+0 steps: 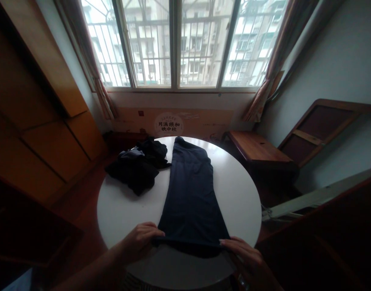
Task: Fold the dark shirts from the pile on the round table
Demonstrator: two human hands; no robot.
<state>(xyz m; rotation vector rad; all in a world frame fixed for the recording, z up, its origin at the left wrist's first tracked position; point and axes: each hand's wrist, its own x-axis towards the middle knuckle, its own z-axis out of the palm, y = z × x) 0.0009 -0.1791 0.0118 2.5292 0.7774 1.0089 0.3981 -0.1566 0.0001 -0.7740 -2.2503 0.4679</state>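
A long dark navy garment (191,194) lies stretched out on a round white table (236,194), narrower at the far end and wider towards me. I cannot make out which kind of clothing it is. My left hand (144,238) pinches its near left corner between thumb and fingers. At the near right corner, my right hand (244,254) grips the same edge, which is pulled straight between both hands and sags slightly below. To the left of the garment rests a crumpled pile of black clothes (136,169), one piece reaching its left side.
A wooden bench (255,147) stands beyond the table at the right, near a leaning brown wooden frame (319,125). Wooden cabinets (54,149) line the left. A barred window (173,44) with tied curtains is ahead, above a printed board (200,121).
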